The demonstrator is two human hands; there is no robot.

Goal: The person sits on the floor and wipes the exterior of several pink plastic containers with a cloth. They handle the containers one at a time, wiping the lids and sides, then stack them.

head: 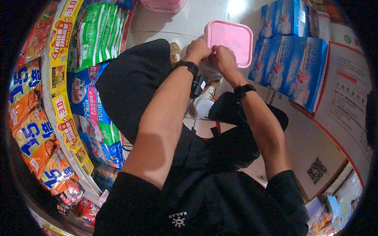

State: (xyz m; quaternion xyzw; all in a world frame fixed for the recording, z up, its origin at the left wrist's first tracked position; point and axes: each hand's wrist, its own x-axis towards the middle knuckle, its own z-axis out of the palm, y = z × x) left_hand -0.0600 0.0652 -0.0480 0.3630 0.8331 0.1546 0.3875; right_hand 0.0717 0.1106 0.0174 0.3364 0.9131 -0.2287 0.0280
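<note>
A squarish plastic tub with a pink lid [229, 44] is on the tiled floor in front of me, near my feet. Both hands are together at the lid's near left corner. My left hand [197, 50] is curled beside the lid's left edge, its fingertips turned towards my other hand. Bent over that corner, my right hand [223, 59] overlaps the lid's rim. Its fingers are close together, and what lies between the fingertips of either hand is hidden. Part of the tub's see-through wall shows under my hands.
Shelves with orange snack packets [35, 132] and a yellow price strip [60, 109] run along the left. Green packs [96, 35] are stacked beside my leg. Blue boxes [286, 65] stand at the right on a white carton [304, 138]. Another pink container [165, 4] is at the top.
</note>
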